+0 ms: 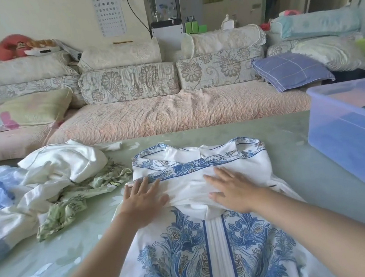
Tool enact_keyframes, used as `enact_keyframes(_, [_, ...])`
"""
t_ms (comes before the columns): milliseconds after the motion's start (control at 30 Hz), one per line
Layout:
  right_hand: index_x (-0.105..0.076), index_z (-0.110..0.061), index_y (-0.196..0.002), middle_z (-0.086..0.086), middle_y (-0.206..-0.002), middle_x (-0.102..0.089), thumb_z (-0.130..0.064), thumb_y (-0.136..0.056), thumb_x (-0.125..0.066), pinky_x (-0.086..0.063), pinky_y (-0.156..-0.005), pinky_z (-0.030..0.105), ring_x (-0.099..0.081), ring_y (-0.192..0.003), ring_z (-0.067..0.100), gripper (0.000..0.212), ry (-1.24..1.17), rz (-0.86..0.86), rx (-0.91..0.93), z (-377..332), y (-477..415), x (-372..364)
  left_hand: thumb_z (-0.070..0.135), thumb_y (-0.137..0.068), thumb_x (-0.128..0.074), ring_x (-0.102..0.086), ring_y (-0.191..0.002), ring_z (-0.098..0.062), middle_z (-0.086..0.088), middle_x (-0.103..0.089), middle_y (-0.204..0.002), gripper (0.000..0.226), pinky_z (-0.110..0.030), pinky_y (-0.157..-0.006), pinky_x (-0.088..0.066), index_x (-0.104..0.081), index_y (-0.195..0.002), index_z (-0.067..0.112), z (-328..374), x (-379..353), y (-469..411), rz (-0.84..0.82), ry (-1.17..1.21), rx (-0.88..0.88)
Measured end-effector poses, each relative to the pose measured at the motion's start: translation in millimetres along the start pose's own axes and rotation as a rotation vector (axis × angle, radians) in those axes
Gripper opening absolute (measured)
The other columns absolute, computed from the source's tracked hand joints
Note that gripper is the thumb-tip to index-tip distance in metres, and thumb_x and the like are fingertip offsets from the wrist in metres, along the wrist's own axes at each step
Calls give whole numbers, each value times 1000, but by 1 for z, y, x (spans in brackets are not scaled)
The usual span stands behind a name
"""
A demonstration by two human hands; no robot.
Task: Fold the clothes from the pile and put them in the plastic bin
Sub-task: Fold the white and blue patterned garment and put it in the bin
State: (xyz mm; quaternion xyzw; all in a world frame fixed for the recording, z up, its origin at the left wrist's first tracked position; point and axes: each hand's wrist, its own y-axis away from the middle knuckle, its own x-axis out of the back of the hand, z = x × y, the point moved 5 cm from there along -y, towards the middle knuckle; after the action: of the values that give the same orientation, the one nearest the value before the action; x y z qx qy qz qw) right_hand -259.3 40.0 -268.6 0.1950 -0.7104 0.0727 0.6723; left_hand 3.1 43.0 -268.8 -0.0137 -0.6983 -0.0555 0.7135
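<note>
On green surface [295,170], between pile [51,184] and bin [349,140], press spread left hand [144,198] and spread right hand [233,189] flat on dress [254,166] over folded-in sleeves [187,185], smoothing creases outward before folding skirt [215,261] up.

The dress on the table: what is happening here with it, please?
A person is folding the dress on the table. The left hand and the right hand press flat on its top part, which is folded in; the skirt is not yet folded. A pile of unfolded clothes lies to the left. The bin stands to the right, with some cloth already inside.
</note>
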Motion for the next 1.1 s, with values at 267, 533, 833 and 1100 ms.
enact_keyframes(267, [9,-32,-158,5,-163,23,-38,-105,-17,4,-123,50,18,-151,23,59,-48,-15,-51,-46,19,3,42,-100,-39,-21,-144,-30,-7,-19,-158,65,-48,-113,-27,-11,-155,23,-41,26,40,148,183,237])
enact_keyframes(533, [0,-30,-159,4,-165,17,-38,-104,-25,2,-123,47,12,-152,21,61,-34,-16,189,-156,21,-7,51,-84,-63,-60,-102,-24,-7,-61,-113,62,-31,-81,-52,-50,-127,9,-72,16,84,-83,171,384])
enact_keyframes(833, [0,-36,-158,8,-164,20,-58,-100,-24,13,-120,53,24,-149,26,66,48,-36,160,-188,28,-28,23,-85,-65,-68,-89,-29,-13,-69,-101,27,-33,-73,-56,-66,-105,6,-80,8,102,-92,784,514])
enact_keyframes(1100, [0,-17,-159,8,-166,-5,-49,-100,-28,-8,-122,50,-7,-152,29,72,-12,22,61,-176,14,-7,11,-91,-67,-69,-87,-33,-25,-69,-106,24,-38,-80,-57,-63,-107,-6,-71,13,95,-153,1349,464])
